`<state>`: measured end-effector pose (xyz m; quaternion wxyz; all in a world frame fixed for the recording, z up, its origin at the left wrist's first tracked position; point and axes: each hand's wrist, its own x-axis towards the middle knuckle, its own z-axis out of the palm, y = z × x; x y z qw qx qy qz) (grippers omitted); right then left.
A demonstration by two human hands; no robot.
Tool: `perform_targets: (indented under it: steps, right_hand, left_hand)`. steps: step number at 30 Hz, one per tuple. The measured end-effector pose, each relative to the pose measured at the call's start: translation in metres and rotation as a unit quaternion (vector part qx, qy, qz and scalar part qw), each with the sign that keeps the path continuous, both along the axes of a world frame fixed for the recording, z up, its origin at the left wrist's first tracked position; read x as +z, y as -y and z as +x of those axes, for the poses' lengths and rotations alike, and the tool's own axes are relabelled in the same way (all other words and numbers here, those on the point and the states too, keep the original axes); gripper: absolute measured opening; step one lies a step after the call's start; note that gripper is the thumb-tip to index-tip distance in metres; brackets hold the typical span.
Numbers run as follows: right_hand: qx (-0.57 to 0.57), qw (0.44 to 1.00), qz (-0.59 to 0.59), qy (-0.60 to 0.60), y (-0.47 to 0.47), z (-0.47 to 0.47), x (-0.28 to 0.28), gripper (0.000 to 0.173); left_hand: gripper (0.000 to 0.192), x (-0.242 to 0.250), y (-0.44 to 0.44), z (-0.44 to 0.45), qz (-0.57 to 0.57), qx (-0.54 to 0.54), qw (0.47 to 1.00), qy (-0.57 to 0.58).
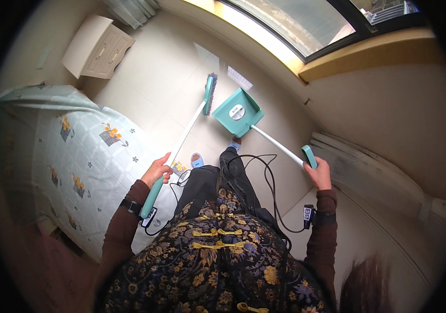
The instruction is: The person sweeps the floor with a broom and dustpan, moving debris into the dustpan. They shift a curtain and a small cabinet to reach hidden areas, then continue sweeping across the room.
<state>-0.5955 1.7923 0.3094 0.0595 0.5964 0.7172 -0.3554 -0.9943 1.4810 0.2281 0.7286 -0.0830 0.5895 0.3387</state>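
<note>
My left hand [157, 170] is closed around the white pole of a broom [185, 131], just above its green grip. The broom's green head with dark bristles rests on the tiled floor, left of the dustpan. In my right hand [317, 172] is the green looped handle end of a long-handled dustpan [240, 113], whose white pole runs down to the left. The green pan bears an oval label and lies near my right foot, its open edge towards the broom head. A small gap separates the bristles from the pan.
A bed [90, 156] with a flowered sheet stands at the left. Beyond it is a pale cabinet [99, 49] near a curtain [133, 11]. A window [297, 23] with a yellow sill is at the upper right. Long rolled or flat pale boards [368, 168] lean along the right wall. Black cables [272, 176] hang before my legs.
</note>
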Motion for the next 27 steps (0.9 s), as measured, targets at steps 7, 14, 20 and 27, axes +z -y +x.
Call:
perform_targets:
  steps: [7, 14, 20, 27]
  right_hand:
    - [-0.206, 0.977, -0.04, 0.041, 0.04, 0.117, -0.008, 0.025]
    - [-0.237, 0.965, -0.004, 0.11, 0.055, 0.162, -0.027, 0.024]
    - [-0.272, 0.955, -0.017, 0.117, 0.047, 0.183, -0.039, 0.023]
    - [-0.268, 0.961, -0.016, 0.073, 0.042, 0.192, -0.04, 0.023]
  left_hand:
    - [0.075, -0.06, -0.166, 0.09, 0.048, -0.071, 0.988, 0.125]
    - [0.07, -0.135, -0.307, 0.151, -0.013, -0.087, 0.962, 0.258]
    - [0.067, -0.162, -0.311, 0.083, -0.013, 0.026, 0.965, 0.262]
    - [0.045, -0.118, -0.23, -0.06, -0.017, 0.247, 0.954, 0.169]
